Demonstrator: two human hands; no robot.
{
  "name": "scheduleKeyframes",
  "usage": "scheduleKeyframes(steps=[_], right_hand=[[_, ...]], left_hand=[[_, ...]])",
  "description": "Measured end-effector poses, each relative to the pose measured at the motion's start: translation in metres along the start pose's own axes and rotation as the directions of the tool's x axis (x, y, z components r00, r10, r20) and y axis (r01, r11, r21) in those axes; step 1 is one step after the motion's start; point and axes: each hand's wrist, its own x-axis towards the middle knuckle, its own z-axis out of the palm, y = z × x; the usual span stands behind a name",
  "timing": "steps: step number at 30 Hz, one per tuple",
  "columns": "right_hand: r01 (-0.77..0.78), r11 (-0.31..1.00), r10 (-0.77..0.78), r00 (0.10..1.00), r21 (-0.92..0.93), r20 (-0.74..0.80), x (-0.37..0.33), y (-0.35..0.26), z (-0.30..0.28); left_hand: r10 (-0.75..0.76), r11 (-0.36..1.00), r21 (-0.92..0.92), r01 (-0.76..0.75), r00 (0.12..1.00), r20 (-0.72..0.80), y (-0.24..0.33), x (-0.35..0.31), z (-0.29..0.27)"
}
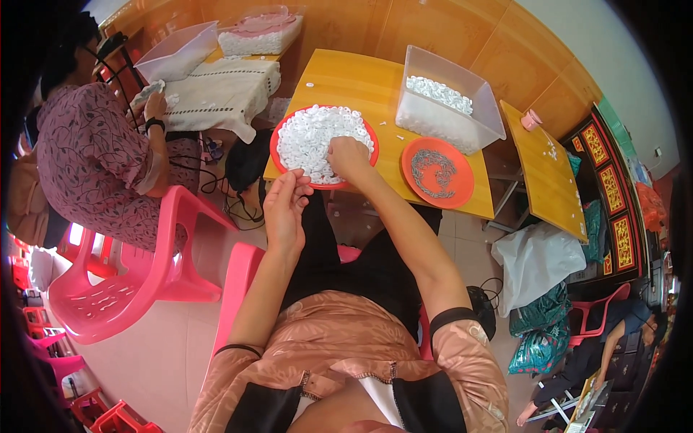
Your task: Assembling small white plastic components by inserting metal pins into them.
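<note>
A round red tray (pixel 273 151) at the table's near edge is heaped with small white plastic pieces (pixel 310 137), many of them ring-like. My right hand (pixel 349 157) reaches over the heap with its fingers curled down at the pieces; whatever is in the fingertips is hidden. At the tray's near left rim, my left hand (pixel 286 206) is raised with thumb and fingers pinched together. What it pinches is too small to make out. To the right lies an orange-red plate (pixel 468 169) of small grey metal parts (pixel 435 173), apart from both hands.
On the yellow table (pixel 346 72), a clear plastic bin (pixel 451 126) of white pieces stands behind the plate. A person (pixel 108 144) works at a cloth-covered table on the left, near a pink chair (pixel 144 281). Another yellow table (pixel 541 166) and a white sack (pixel 538 263) are right.
</note>
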Motion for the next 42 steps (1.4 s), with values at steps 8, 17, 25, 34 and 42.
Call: scheduleKeyframes(steps=[8, 17, 25, 34, 42], right_hand=[[0.019, 1.0, -0.02, 0.998, 0.015, 0.058, 0.001, 0.001, 0.001], [-0.033, 0.819, -0.007, 0.998, 0.573, 0.067, -0.022, 0.011, -0.037], [-0.424, 0.273, -0.107, 0.879, 0.864, 0.465, -0.079, -0.002, -0.076], [-0.346, 0.183, -0.197, 0.904, 0.92, 0.379, -0.094, 0.002, -0.088], [-0.212, 0.968, 0.243, 0.925, 0.134, -0.293, -0.087, 0.097, -0.109]], left_hand=[[0.011, 1.0, 0.002, -0.011, 1.0, 0.023, -0.001, 0.001, -0.005], [-0.001, 0.999, 0.052, 0.001, 1.0, -0.012, -0.005, 0.005, -0.009], [0.017, 0.939, 0.339, -0.051, 0.995, 0.102, -0.017, -0.002, 0.003], [0.11, 0.902, 0.384, -0.197, 0.965, 0.237, -0.02, -0.012, 0.012], [-0.019, 0.928, 0.367, -0.065, 0.975, 0.222, -0.017, -0.016, 0.015]])
